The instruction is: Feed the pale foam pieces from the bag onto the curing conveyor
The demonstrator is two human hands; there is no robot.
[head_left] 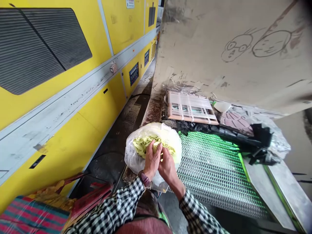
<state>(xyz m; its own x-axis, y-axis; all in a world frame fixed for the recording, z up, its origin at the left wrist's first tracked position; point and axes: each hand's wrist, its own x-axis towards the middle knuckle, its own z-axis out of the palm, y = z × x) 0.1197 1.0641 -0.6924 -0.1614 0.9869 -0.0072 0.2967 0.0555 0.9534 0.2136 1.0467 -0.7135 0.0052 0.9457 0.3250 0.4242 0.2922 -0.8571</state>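
A white plastic bag (133, 159) stands with its mouth spread wide, full of small pale yellow-green pieces (141, 144). Over the bag's opening, my left hand (152, 159) has its fingers bent together on some of these pieces. Beside it, almost touching, my right hand (168, 164) pinches at the same spot with thumb and fingers. What exactly lies between the fingertips is partly hidden by the hands. A watch with a dark reddish strap (145, 178) is on the left wrist.
Right of the bag runs a metal mesh belt (209, 169) under green light. Behind it lie a strapped stack of panels (190, 109) and black plastic (258, 139). A yellow machine (97, 117) stands left; a cardboard sheet (195, 48) rises behind. A striped seat (31, 216) sits lower left.
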